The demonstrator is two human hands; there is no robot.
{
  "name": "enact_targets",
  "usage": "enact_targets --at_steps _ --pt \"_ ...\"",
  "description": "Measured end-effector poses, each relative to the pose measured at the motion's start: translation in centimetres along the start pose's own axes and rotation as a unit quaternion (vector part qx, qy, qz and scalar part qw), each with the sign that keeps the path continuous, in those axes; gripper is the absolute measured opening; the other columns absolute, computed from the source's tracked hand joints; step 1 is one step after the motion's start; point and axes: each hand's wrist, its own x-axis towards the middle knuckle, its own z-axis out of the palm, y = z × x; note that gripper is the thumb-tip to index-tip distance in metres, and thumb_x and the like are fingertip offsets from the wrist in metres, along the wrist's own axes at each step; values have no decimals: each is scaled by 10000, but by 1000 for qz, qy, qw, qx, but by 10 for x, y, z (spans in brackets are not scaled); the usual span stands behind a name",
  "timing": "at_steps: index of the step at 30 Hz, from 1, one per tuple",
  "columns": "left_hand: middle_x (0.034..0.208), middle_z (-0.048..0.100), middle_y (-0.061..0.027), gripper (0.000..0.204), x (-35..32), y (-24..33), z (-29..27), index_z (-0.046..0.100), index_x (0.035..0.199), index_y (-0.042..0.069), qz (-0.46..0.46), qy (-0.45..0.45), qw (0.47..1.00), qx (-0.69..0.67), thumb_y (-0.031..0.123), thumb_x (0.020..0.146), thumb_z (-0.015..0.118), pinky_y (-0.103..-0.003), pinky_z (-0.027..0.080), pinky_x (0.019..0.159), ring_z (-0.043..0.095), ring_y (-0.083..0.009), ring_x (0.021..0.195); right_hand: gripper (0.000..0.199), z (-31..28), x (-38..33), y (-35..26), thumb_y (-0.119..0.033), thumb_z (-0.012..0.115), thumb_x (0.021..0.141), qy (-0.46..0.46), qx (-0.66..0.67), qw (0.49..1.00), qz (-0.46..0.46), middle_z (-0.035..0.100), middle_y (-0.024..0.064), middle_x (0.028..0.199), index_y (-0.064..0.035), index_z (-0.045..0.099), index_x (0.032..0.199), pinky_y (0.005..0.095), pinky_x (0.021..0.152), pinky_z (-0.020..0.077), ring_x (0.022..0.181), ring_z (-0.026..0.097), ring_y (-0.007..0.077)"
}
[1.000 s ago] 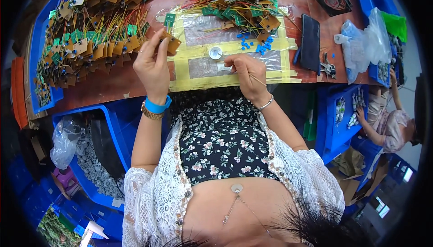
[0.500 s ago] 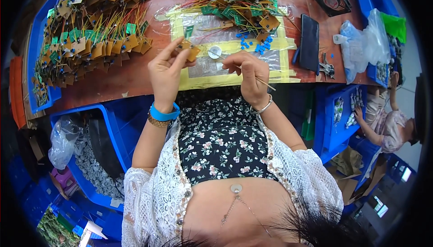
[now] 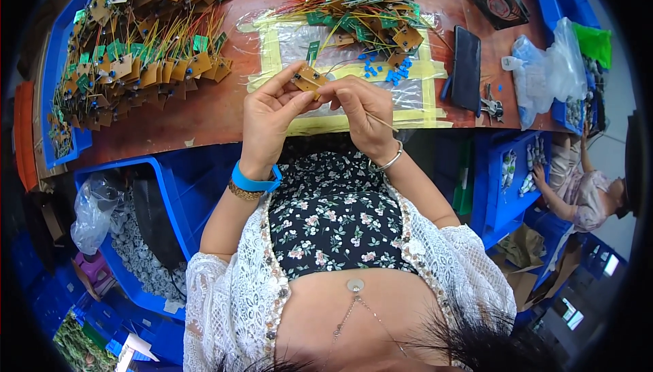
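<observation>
My left hand [image 3: 267,122] pinches a small brown circuit board [image 3: 310,79] between thumb and fingers, over the near part of the taped sheet. A little green board [image 3: 313,51] stands up just beyond it. In my right hand [image 3: 368,115] is a thin pale stick [image 3: 383,123]; its rear end pokes out past the palm, and its front end meets the brown board. The fingertips of both hands are close together at that board. Small blue pieces [image 3: 400,71] lie scattered beyond my right hand.
Wired brown and green boards [image 3: 136,66] fill the left side, and another pile [image 3: 371,5] lies at the back. On the right are a dark phone [image 3: 466,66], a black fan [image 3: 500,1], keys [image 3: 491,105] and a plastic bag [image 3: 534,76]. A person [image 3: 578,185] sits far right.
Both hands have come together: the left moved right with the board, and the right moved left, bringing the stick to it. The white disc on the sheet is now hidden behind my hands.
</observation>
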Motion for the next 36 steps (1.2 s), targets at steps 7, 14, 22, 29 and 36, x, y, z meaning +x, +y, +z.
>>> enact_targets --at_steps 7,14,22,29,36 --pt "1100 641 -178 452 3 -1 -1 484 1326 -80 17 8 1000 -3 -60 890 601 -324 586 842 662 -209 961 171 -13 -1 -6 -127 585 946 -40 -128 988 -72 689 116 862 7 690 969 305 691 517 787 665 208" --pt "1032 588 -99 460 4 -2 -8 495 1330 -59 24 31 999 11 -61 884 605 -321 584 849 654 -206 943 165 -55 -7 36 -3 648 845 23 -335 933 -128 669 125 855 -8 662 1009 330 677 510 771 645 265" --pt "1007 607 -99 463 2 -3 -4 495 1331 -57 18 32 999 8 -65 881 603 -315 588 828 653 -191 917 216 -49 -10 53 52 712 728 28 -373 921 -107 636 101 796 -22 653 923 370 666 456 715 586 282" --pt "1004 615 -106 460 2 -6 -4 498 1328 -59 33 39 999 14 -63 881 606 -313 587 824 652 -183 908 216 -47 -11 46 1 745 710 36 -417 901 -113 641 74 767 -47 661 903 360 671 418 726 594 251" --pt "1045 654 -122 424 -3 -15 -2 490 1328 -65 42 14 998 50 -57 913 572 -296 580 826 658 -159 912 225 -20 4 -5 -9 758 700 62 -298 935 -182 677 49 824 -64 675 901 341 693 422 749 611 228"
